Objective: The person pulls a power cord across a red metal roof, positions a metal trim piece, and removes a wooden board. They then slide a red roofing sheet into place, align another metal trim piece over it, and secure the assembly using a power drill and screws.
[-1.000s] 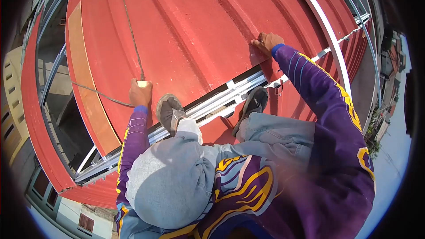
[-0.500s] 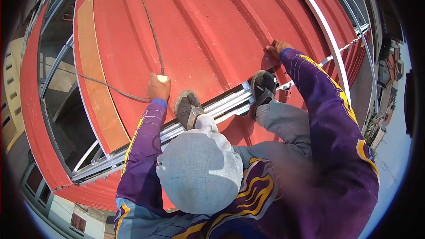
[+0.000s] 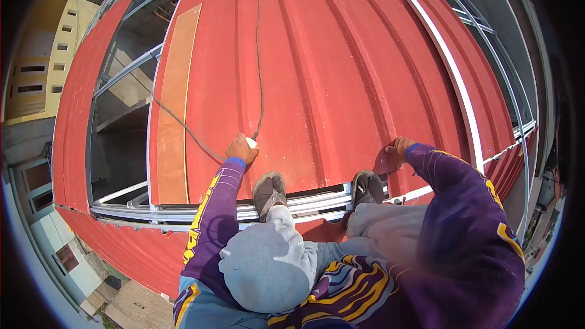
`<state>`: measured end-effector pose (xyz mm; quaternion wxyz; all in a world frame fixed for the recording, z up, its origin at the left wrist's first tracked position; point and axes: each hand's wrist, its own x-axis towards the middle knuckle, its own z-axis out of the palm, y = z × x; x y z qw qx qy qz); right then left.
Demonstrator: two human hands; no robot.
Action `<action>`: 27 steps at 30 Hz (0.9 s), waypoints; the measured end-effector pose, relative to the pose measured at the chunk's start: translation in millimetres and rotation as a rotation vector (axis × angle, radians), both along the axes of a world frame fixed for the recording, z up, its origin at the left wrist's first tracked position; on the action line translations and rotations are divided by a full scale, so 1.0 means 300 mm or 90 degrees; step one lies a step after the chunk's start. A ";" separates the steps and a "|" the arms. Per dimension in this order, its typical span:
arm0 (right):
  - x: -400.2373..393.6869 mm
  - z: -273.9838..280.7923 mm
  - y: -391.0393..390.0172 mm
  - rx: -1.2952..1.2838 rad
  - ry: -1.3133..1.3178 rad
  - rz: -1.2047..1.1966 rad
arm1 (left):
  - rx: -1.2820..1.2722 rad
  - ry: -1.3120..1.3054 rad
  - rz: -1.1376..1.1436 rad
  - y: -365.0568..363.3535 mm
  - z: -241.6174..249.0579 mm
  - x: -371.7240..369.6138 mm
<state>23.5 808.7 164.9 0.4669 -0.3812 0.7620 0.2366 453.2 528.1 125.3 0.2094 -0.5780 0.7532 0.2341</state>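
Observation:
My left hand (image 3: 239, 149) is closed around a white electrical connector (image 3: 251, 142), low on the red ribbed roof sheet (image 3: 280, 85). A dark cord (image 3: 259, 73) runs from the connector up the sheet, and another length of cord (image 3: 183, 123) leads off to the left. On the right, my right hand (image 3: 399, 145) rests at a raised rib near the sheet's lower end, its fingers curled. What they grip, if anything, is hidden. Between and below my hands are my two dark shoes, the left shoe (image 3: 269, 192) and the right shoe (image 3: 368, 187), at the metal beams.
Silvery metal beams (image 3: 317, 203) cross below the sheet. An orange-brown strip (image 3: 177, 109) lies along its left side, beside an open gap (image 3: 122, 146) in the frame. A long white bar (image 3: 448, 61) runs down the right. Neighbouring buildings (image 3: 46, 61) stand beyond.
My view has turned, so the roof and beams appear more level and shifted. Both hands stay low on the sheet, the left still around the connector, the right still by the rib.

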 end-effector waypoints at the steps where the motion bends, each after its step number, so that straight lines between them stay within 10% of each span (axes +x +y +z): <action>1: -0.024 -0.033 0.024 -0.024 -0.042 0.083 | -0.004 -0.003 0.009 -0.016 0.012 0.003; 6: -0.012 -0.015 0.052 -0.061 -0.016 0.193 | -0.002 0.113 0.100 -0.068 0.129 -0.009; 8: 0.007 -0.026 0.057 -0.046 0.069 -0.064 | 0.002 0.136 0.126 -0.123 0.250 -0.047; 13: -0.021 -0.044 0.068 -0.066 0.033 -0.065 | -0.005 0.199 0.080 -0.287 0.524 -0.140; 18: -0.054 -0.092 0.094 -0.094 -0.008 -0.067 | 0.165 0.346 0.362 -0.278 0.822 -0.341; 27: -0.053 -0.028 0.064 -0.089 -0.005 -0.027 | 0.348 0.650 0.581 -0.146 0.694 -0.703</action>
